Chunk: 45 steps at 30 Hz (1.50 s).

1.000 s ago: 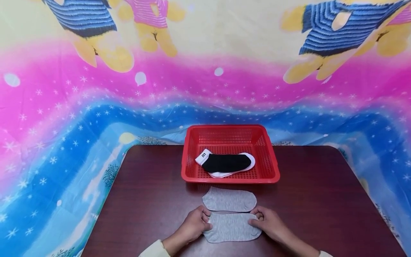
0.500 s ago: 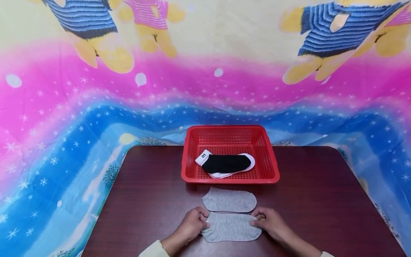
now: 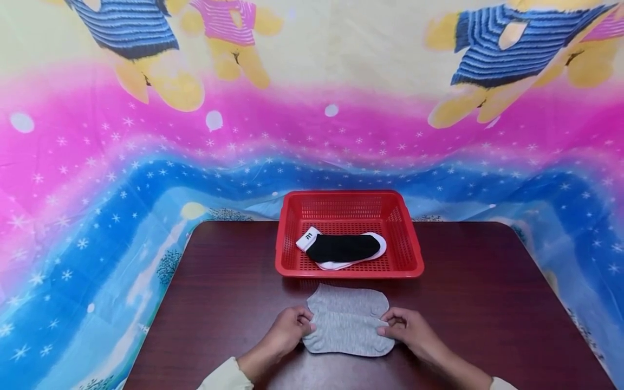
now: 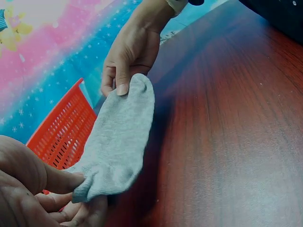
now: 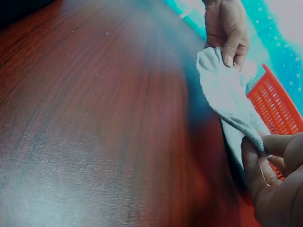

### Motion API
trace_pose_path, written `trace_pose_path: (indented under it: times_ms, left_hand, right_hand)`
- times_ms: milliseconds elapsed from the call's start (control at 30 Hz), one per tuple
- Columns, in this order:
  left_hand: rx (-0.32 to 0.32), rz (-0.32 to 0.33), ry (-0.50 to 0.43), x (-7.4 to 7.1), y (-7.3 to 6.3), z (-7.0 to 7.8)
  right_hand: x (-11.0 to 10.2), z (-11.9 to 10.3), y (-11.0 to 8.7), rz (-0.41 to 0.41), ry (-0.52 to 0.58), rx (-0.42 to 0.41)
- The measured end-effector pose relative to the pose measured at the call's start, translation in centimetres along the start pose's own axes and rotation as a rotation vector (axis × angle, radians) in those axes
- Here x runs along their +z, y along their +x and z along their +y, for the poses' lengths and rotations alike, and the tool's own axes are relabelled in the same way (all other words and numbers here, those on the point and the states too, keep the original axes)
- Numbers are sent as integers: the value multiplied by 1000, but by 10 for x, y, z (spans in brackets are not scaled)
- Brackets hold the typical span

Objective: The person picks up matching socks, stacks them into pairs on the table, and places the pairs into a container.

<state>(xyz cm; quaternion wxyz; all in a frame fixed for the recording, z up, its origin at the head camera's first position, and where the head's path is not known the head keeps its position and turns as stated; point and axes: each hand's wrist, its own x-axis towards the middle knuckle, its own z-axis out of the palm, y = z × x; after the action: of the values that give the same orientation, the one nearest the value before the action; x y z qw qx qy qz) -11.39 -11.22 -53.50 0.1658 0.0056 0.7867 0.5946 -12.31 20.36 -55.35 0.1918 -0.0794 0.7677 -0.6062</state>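
A light grey ankle sock [image 3: 348, 335] is stretched between both hands, raised off the table in the wrist views. My left hand [image 3: 291, 330] pinches its opening end between thumb and fingers. At the toe end, my right hand [image 3: 407, 329] pinches it the same way. A second grey sock [image 3: 348, 299] lies flat just beyond, its near part covered by the held one in the head view. In the left wrist view the held sock [image 4: 120, 132] runs from the near thumb to the far hand.
Behind the socks stands a red plastic basket [image 3: 414, 260] with perforated walls. Inside it lie a black sock [image 3: 343, 248] and white socks [image 3: 307, 238] with a dark mark on one cuff. The dark brown table [image 3: 224, 292] ends at a patterned cloth backdrop [image 3: 331, 141].
Both hands have lifted the nearer grey sock and moved it away from the body, so it now overlaps the second sock. The basket and its socks stay put.
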Motion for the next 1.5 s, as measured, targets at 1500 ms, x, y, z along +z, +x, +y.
trace_pose_path:
  times_ms: [1500]
  left_hand:
    - [143, 255, 367, 2, 63, -3]
  right_hand:
    - [0, -5, 53, 335, -18, 202]
